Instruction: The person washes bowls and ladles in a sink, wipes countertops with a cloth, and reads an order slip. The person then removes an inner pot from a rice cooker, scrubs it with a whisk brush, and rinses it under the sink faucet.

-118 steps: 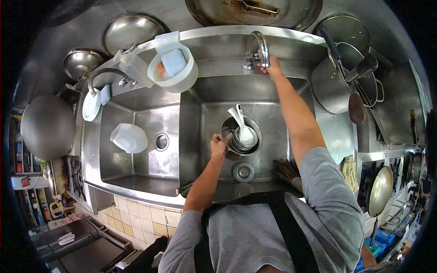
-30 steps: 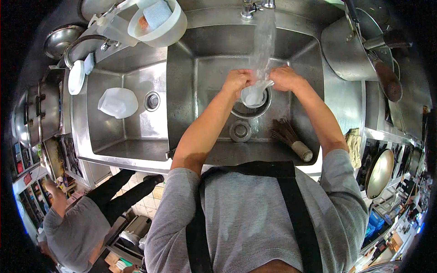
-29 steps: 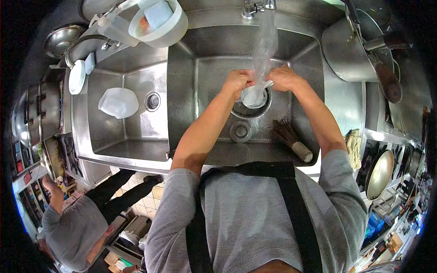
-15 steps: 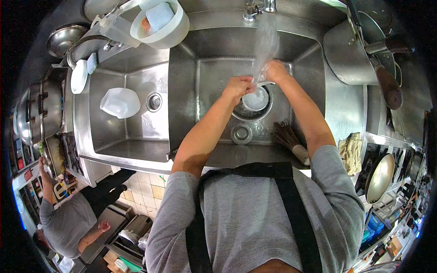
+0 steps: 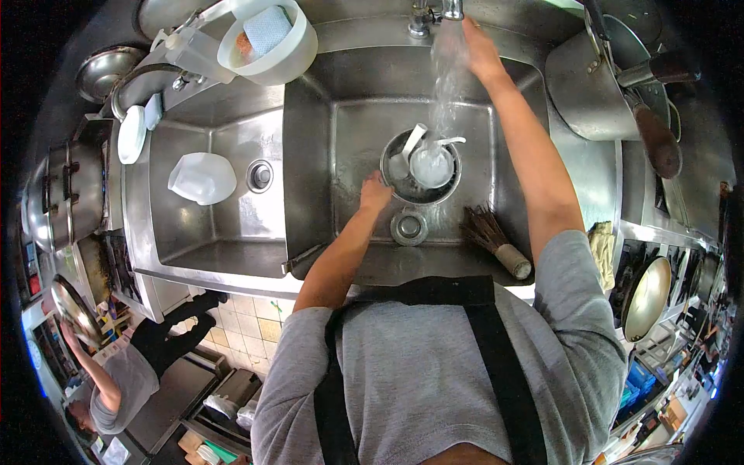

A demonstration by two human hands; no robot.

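My left hand [image 5: 376,191] is closed at the lower left rim of a round metal bowl [image 5: 387,155] on the sink floor. Inside the bowl are a white round cup-like piece [image 5: 432,167] with water splashing in it and another white piece with a short flat handle [image 5: 417,135]. A slim white handle [image 5: 451,141] pokes over the far rim. Up at the back, my right hand [image 5: 480,50] is beside the faucet spout [image 5: 452,9]; its fingertips are partly hidden there. Water [image 5: 446,77] runs from the spout into the bowl.
A twig brush [image 5: 497,244] lies at the sink's front right, near the drain [image 5: 408,228]. The left basin holds a translucent plastic container [image 5: 201,179]. A white tub [image 5: 271,62] with sponges stands behind; a large pot [image 5: 589,89] is right. Another person [image 5: 128,380] works at left.
My right hand has gone from the bowl up to the spout. My left hand has moved down and left to the bowl's rim. The white pieces now lie in the bowl untouched.
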